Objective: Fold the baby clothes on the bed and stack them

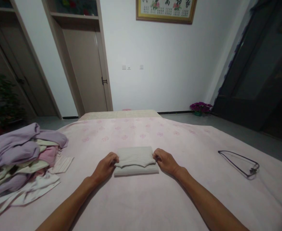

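Note:
A white ribbed piece of clothing [136, 156], folded into a flat rectangle, lies on the pink flowered bed cover [141, 205]. Its upper layer ends in a wavy edge, with a flat strip of the lower layer showing in front. My left hand [107, 165] pinches the left end of that edge between thumb and fingers. At the opposite end, my right hand [166, 160] grips the right side with curled fingers. Which kind of garment it is cannot be made out from the folded shape.
A heap of rumpled clothes [18, 154], lilac, pink and cream, lies at the left. On the right rests a thin black loop-shaped object [239, 156]. Beyond the bed are a wooden door [85, 64], a white wall and a pot of purple flowers [200, 106].

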The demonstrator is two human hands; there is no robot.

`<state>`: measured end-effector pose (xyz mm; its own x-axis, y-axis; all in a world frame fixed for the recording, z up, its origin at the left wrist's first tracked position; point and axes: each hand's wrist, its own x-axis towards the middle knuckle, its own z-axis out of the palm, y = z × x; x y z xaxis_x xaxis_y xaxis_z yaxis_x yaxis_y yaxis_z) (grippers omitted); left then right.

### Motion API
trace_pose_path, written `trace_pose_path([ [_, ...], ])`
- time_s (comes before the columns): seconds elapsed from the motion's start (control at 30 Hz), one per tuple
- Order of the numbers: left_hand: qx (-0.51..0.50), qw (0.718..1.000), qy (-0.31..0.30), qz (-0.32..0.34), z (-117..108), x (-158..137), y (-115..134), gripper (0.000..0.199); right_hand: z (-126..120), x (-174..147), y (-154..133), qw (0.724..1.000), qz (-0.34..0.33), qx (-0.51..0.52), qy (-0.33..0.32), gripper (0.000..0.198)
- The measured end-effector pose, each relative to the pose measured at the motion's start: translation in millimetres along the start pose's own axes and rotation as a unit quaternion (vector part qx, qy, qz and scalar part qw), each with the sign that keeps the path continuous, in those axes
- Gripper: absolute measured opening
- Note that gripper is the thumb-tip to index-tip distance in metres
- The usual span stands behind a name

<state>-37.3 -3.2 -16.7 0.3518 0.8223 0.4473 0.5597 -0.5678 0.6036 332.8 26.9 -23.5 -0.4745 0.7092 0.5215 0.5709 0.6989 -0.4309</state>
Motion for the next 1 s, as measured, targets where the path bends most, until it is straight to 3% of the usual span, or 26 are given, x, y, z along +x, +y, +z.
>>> trace_pose_path([
  [0.13,-0.027,0.997,0.046,-0.056,-0.4,-3.7,-0.7,0.02,1.6,-0.6,2.7,0.998,0.048,0.006,0.05,0.036],
  [0.23,-0.036,0.987,0.083,-0.133,-1.6,-4.6,1.7,0.019,-1.6,2.2,-5.5,0.995,0.066,0.019,0.075,0.038],
  [0.4,-0.066,0.963,0.094,-0.244,-4.0,-6.5,10.0,0.024,-10.9,4.3,-27.1,0.998,0.034,0.027,0.041,0.041],
  [0.6,-0.052,0.962,0.095,-0.251,-3.8,1.7,22.3,0.032,-16.3,4.4,-39.7,0.999,0.019,-0.008,-0.048,0.038],
  [0.77,-0.044,0.963,0.087,-0.253,3.3,7.9,20.6,0.025,-10.6,2.5,-35.2,0.998,0.03,-0.008,-0.054,0.028],
  [0.87,-0.116,0.946,0.103,-0.284,5.3,11.4,18.4,0.029,-8.2,1.0,-31.0,0.999,0.04,0.009,-0.014,0.023],
  [1.0,-0.261,0.901,0.112,-0.327,8.0,12.7,16.3,0.042,-7.7,-1.2,-26.8,0.998,0.059,0.03,0.015,0.021],
])
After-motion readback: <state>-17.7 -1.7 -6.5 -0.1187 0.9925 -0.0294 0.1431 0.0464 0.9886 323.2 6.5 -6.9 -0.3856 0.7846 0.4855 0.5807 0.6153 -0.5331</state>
